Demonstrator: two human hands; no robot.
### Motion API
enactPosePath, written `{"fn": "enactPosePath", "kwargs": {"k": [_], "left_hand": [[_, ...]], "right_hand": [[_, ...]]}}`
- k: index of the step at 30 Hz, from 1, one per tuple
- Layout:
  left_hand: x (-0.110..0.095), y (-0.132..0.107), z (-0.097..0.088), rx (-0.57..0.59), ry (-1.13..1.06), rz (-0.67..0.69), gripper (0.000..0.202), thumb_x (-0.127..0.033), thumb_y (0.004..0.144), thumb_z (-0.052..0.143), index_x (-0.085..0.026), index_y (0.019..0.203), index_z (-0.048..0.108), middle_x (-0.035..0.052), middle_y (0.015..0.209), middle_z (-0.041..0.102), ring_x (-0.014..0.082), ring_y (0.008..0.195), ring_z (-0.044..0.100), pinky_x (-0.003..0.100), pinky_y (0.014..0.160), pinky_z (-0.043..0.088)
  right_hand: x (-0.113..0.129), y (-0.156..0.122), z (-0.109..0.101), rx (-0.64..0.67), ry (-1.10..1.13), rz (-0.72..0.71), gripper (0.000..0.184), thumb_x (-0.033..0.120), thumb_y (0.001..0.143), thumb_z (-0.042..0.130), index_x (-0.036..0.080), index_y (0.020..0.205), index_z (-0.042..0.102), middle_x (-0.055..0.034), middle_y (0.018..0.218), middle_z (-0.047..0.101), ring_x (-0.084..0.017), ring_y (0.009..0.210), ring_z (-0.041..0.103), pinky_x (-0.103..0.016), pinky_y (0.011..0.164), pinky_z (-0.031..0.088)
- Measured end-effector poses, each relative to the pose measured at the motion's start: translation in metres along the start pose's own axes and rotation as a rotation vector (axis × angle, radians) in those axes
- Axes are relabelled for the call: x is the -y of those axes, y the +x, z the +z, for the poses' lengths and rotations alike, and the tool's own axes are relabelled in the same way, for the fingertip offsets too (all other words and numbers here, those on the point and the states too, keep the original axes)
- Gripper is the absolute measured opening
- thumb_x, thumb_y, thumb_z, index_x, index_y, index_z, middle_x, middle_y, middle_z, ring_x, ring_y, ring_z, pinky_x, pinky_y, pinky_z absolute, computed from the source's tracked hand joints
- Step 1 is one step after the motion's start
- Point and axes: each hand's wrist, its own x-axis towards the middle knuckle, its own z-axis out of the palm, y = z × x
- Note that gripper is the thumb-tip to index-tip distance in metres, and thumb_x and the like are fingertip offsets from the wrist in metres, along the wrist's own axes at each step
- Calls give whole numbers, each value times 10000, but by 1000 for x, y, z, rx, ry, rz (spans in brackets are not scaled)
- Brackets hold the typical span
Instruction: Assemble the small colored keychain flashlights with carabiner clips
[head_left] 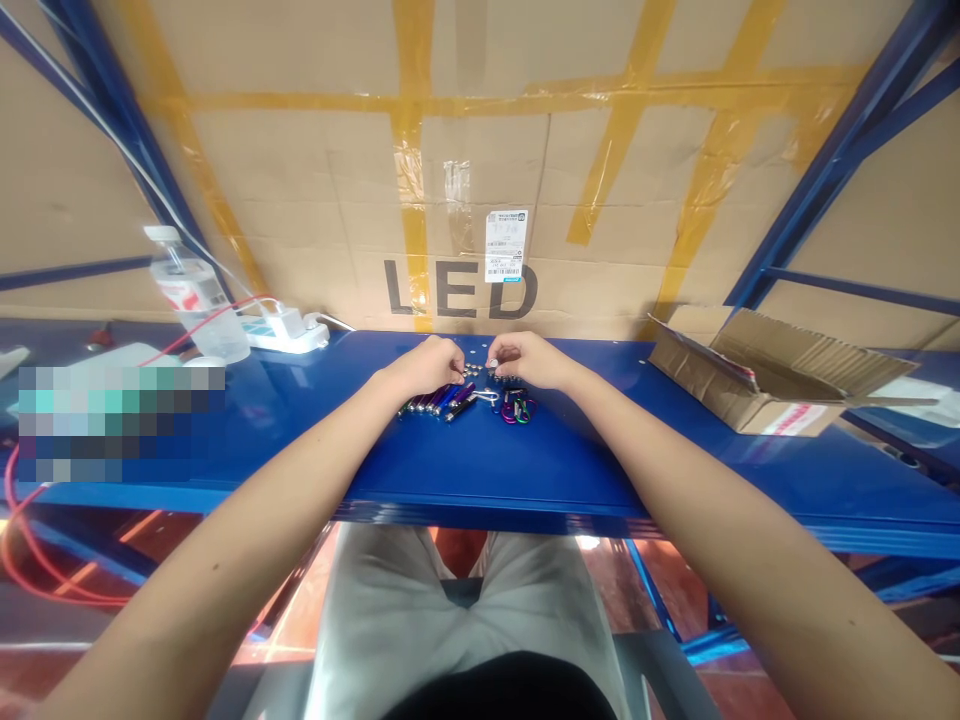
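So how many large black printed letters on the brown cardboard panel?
3: the L at left, the E in the middle, the D at right, partly covered by a white paper label. No other large letters show.

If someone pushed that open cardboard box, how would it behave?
The cardboard box would probably slide rather than roll, given its flat sides. Its thin material suggests it is light, and the open flaps may bend.

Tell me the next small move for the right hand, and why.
Probably lower the right hand and set its small silvery piece down by the small round pieces on the blue table: they lie close, between the hands, and the piece seems pinched. Whether the left hand holds anything is unclear.
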Motion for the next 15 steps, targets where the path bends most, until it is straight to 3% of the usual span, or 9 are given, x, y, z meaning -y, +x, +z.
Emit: {"fn": "enactPosePath", "kwargs": {"k": [6, 15], "left_hand": [[-4, -1, -2, 7, 74, 0, 152, -104, 734, 621, -189, 696, 742, 44, 712, 737, 174, 613, 637, 288, 581, 477], [8, 1, -1, -87, 48, -10, 148, -135, 769, 618, -186, 739, 754, 62, 752, 761, 192, 664, 677, 295, 627, 538]], "right_hand": [[1, -1, 1, 7, -6, 1, 155, 81, 678, 670, 186, 786, 639, -28, 811, 715, -193, 801, 679, -363, 791, 552], [-2, 0, 0, 16, 5, 15, 156, 76, 677, 683, 182, 786, 649, -25, 814, 721, -186, 802, 676, -366, 809, 553]]}}
